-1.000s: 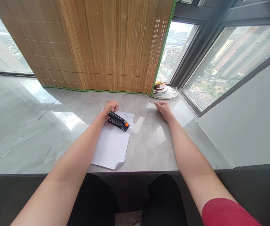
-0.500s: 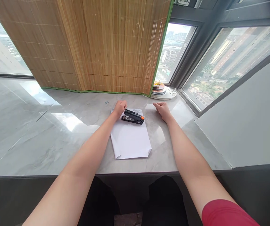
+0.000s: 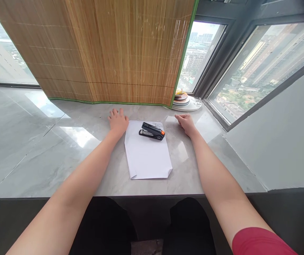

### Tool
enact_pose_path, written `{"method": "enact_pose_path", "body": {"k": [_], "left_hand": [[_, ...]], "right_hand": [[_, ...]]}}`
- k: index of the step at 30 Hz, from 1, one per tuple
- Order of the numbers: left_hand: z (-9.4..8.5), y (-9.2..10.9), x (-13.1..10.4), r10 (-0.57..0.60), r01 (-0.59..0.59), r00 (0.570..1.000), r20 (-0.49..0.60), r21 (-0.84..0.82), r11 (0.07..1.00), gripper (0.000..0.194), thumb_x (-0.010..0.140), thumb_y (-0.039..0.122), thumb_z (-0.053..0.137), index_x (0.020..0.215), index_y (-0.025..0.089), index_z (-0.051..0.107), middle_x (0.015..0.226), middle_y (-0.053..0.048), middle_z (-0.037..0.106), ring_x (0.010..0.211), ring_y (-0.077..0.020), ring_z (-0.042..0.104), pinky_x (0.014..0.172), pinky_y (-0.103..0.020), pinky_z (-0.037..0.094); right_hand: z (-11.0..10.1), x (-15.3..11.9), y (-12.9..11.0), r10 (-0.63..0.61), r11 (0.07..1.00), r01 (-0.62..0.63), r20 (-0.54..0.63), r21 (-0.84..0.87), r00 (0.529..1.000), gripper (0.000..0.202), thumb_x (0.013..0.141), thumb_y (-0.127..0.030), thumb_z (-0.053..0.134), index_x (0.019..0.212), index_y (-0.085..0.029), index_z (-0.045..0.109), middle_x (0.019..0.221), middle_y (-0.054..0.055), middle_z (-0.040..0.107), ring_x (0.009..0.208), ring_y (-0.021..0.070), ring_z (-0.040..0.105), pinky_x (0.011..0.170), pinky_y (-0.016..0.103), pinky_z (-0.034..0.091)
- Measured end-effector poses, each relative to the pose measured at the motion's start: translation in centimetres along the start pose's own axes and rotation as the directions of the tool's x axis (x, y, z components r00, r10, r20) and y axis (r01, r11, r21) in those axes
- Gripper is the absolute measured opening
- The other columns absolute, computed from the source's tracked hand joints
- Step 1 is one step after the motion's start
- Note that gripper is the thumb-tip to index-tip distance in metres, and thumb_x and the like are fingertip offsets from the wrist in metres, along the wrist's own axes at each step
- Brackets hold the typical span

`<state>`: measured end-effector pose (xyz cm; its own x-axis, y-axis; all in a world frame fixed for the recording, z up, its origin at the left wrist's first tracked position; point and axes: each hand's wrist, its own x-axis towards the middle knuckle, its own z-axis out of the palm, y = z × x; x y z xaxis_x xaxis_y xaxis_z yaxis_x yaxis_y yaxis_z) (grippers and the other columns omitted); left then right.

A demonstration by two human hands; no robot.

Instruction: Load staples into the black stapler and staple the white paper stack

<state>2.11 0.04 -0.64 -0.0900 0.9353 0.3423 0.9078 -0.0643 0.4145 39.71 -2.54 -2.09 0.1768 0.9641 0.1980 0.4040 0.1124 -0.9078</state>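
A black stapler (image 3: 152,131) with an orange end lies on a stack of white paper (image 3: 149,157). The paper's bottom corners are bent, and small print shows at its top right. My left hand (image 3: 118,121) lies palm down on the countertop with fingers spread, beside the paper's upper left corner. It holds nothing that I can see. To the right of the paper rests my right hand (image 3: 185,124), its fingers curled together on the surface, apart from the stapler. Whether anything is inside that hand is hidden.
The grey marble countertop (image 3: 69,166) ends at a dark front edge near my knees. A bamboo blind (image 3: 120,53) hangs down to its back. Stacked plates (image 3: 185,102) stand in the right corner by the windows, near a white wall (image 3: 284,141).
My left hand has moved left, off the stapler's left end and the paper's top corner, and its fingers have spread. The right hand, stapler and paper stay about where they were.
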Motion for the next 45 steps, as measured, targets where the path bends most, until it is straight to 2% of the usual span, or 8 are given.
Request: {"method": "enact_pose_path", "body": {"k": [5, 13, 23, 26, 29, 37, 42, 45], "left_hand": [[-0.1, -0.2, -0.2, 0.065, -0.089, 0.976, 0.205, 0.109, 0.99, 0.053, 0.107, 0.026, 0.03, 0.149, 0.017, 0.061, 0.162, -0.024, 0.051, 0.151, -0.0429, 0.043, 0.123, -0.071, 0.027], [-1.7, -3.9, 0.7, -0.031, 0.008, 0.977, 0.21, 0.11, 0.994, 0.054, 0.107, 0.024, 0.029, 0.151, 0.018, 0.059, 0.172, -0.022, 0.042, 0.16, -0.0438, 0.031, 0.12, -0.088, 0.013], [-2.1, -2.3, 0.2, 0.117, -0.106, 0.989, 0.09, -0.117, 0.987, 0.048, 0.103, 0.025, 0.041, 0.139, 0.018, 0.073, 0.158, -0.019, 0.059, 0.153, -0.0394, 0.044, 0.128, -0.068, 0.027], [-2.2, -1.6, -0.4, 0.514, -0.39, 0.821, 0.25, -0.412, 0.823, 0.044, 0.103, 0.038, 0.05, 0.135, 0.024, 0.078, 0.147, -0.011, 0.07, 0.146, -0.0332, 0.054, 0.126, -0.052, 0.039], [-2.2, -1.6, -0.5, 0.668, -0.433, 0.641, 0.378, -0.541, 0.721, 0.047, 0.099, 0.051, 0.062, 0.135, 0.026, 0.078, 0.148, -0.009, 0.07, 0.143, -0.0324, 0.057, 0.126, -0.049, 0.04], [-2.2, -2.5, 0.9, 0.664, -0.365, 0.632, 0.399, -0.603, 0.71, 0.049, 0.089, 0.053, 0.077, 0.128, 0.025, 0.082, 0.148, -0.011, 0.069, 0.136, -0.032, 0.062, 0.124, -0.05, 0.044], [-1.8, -2.6, 1.2, 0.679, -0.375, 0.63, 0.377, -0.618, 0.691, 0.045, 0.09, 0.052, 0.076, 0.124, 0.024, 0.082, 0.146, -0.012, 0.07, 0.135, -0.0315, 0.063, 0.124, -0.05, 0.043], [-1.7, -2.8, 1.2, 0.681, -0.378, 0.635, 0.364, -0.623, 0.685, 0.046, 0.09, 0.053, 0.077, 0.126, 0.024, 0.081, 0.144, -0.012, 0.07, 0.135, -0.0316, 0.063, 0.122, -0.049, 0.045]], "right_hand": [[0.0, -0.1, -0.1, -0.002, 1.0, 0.002, 0.007, 0.009, 1.0, 0.057, 0.087, -0.052, 0.066, 0.06, -0.025, 0.025, 0.054, -0.005, 0.024, 0.055, 0.0109, 0.017, 0.054, 0.033, 0.014], [0.1, -0.2, -0.1, 0.007, 1.0, -0.007, 0.007, 0.015, 1.0, 0.055, 0.086, -0.051, 0.067, 0.061, -0.025, 0.025, 0.055, -0.005, 0.025, 0.055, 0.0107, 0.017, 0.054, 0.032, 0.014], [0.1, -0.3, -0.3, 0.009, 1.0, -0.01, 0.023, 0.015, 1.0, 0.057, 0.086, -0.055, 0.068, 0.061, -0.025, 0.026, 0.056, -0.005, 0.025, 0.056, 0.011, 0.017, 0.053, 0.032, 0.015], [0.2, -0.3, -0.3, 0.012, 1.0, -0.012, 0.021, -0.001, 1.0, 0.057, 0.086, -0.056, 0.067, 0.061, -0.025, 0.025, 0.056, -0.005, 0.025, 0.056, 0.0112, 0.018, 0.054, 0.033, 0.014], [0.3, -0.4, -0.4, -0.002, 0.999, 0.004, 0.023, -0.051, 1.0, 0.056, 0.086, -0.055, 0.065, 0.062, -0.025, 0.025, 0.057, -0.004, 0.024, 0.057, 0.0116, 0.018, 0.055, 0.033, 0.013], [1.4, -0.3, -1.4, -0.112, 0.889, 0.159, 0.132, -0.429, 0.985, 0.055, 0.089, -0.042, 0.061, 0.057, -0.025, 0.02, 0.06, -0.004, 0.018, 0.063, 0.013, 0.02, 0.06, 0.034, 0.018], [3.1, -1.7, -4.5, -0.242, 0.944, 0.264, 0.13, -0.198, 0.962, 0.056, 0.096, -0.057, 0.059, 0.062, -0.024, 0.031, 0.064, -0.003, 0.028, 0.065, 0.0142, 0.027, 0.062, 0.032, 0.022], [4.9, -3.4, -7.1, -0.284, 0.942, 0.33, 0.386, -0.058, 0.878, 0.043, 0.09, -0.064, 0.071, 0.085, -0.023, 0.058, 0.081, 0.001, 0.055, 0.076, 0.0174, 0.048, 0.066, 0.029, 0.034]]}}
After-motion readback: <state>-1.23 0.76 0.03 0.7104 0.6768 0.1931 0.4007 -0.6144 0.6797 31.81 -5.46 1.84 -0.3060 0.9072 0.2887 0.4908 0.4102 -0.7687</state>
